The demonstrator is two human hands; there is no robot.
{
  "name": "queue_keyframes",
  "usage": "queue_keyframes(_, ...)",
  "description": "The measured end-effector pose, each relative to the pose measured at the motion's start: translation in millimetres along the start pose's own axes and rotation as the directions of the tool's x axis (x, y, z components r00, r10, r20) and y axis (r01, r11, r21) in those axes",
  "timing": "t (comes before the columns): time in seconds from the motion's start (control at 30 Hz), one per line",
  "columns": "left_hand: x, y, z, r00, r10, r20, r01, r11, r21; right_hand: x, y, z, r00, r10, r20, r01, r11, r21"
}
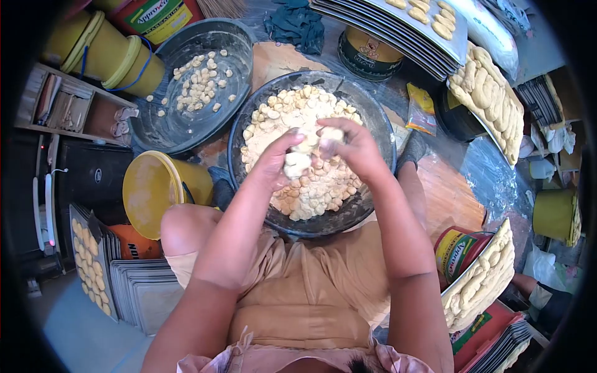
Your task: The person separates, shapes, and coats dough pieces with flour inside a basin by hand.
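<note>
Both hands are raised over a large dark round basin [231, 155] that stands between my legs. Inside it lies a heap of small pale dough balls [301, 202], dusted with flour. My left hand [278, 155] curls around whitish dough pieces [297, 165], which show at its fingers and palm. Close beside it, my right hand [357, 144] has its fingers bent round another pale dough piece [333, 134]. The fingertips are somewhat blurred, so how many pieces each hand holds cannot be made out.
A second dark basin [238, 46] at upper left holds scattered dough balls. A yellow bucket [146, 193] lies tipped at left. Trays of shaped dough [488, 93] stand at right, near a margarine bucket [457, 252]. Stacked trays [398, 34] rest on a round tub [368, 59].
</note>
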State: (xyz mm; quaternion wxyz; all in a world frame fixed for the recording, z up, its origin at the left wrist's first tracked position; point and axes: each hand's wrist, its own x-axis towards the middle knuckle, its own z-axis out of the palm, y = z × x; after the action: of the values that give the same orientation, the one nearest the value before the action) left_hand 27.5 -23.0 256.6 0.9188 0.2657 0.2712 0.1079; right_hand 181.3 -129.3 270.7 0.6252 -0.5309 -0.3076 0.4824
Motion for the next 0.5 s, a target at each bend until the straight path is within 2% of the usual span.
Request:
queue_keyframes(0.03, -4.7, 4.4, -6.4, 1.000, 0.000, 0.002, 0.000, 1.000, -0.014, -0.3, -12.6, -4.1, 0.994, 0.084, -0.073, -0.082, 0.996, 0.032)
queue_keyframes(0.13, -25.5, 16.8, -2.5, 0.996, -0.045, -0.073, 0.047, 0.998, 0.031, 7.7, -21.8, -20.7, 0.983, -0.004, -0.186, -0.042, 0.970, -0.241)
queue_keyframes(0.17, -31.3, 20.1, 3.3, 0.995, -0.063, -0.076, 0.070, 0.994, 0.080, 10.1, -18.6, -22.7, 0.974, -0.219, -0.053, 0.167, 0.859, -0.484)
queue_keyframes(0.27, -46.1, 24.7, 32.7, 0.995, -0.047, -0.094, 0.064, 0.980, 0.190, -7.5, -27.9, 8.1, 0.894, -0.362, 0.266, 0.449, 0.740, -0.501)
queue_keyframes(0.33, -49.6, 24.9, 37.5, 0.997, -0.048, -0.056, 0.058, 0.980, 0.189, -11.1, -21.8, 23.2, 0.914, -0.297, 0.277, 0.403, 0.755, -0.517)
queue_keyframes(0.37, -49.6, 21.4, 45.1, 0.993, 0.001, -0.117, 0.015, 0.991, 0.136, -12.0, -19.1, 24.6, 0.923, -0.261, 0.283, 0.377, 0.762, -0.527)
queue_keyframes(0.47, -36.2, 11.3, 25.1, 0.981, 0.109, -0.159, -0.071, 0.971, 0.228, -1.2, -12.0, 11.8, 0.936, -0.158, 0.315, 0.246, 0.934, -0.260)
queue_keyframes(0.5, -35.3, 12.2, 29.7, 0.974, 0.141, -0.178, -0.109, 0.978, 0.179, -1.7, -9.8, 9.6, 0.944, -0.052, 0.326, 0.082, 0.993, -0.080)
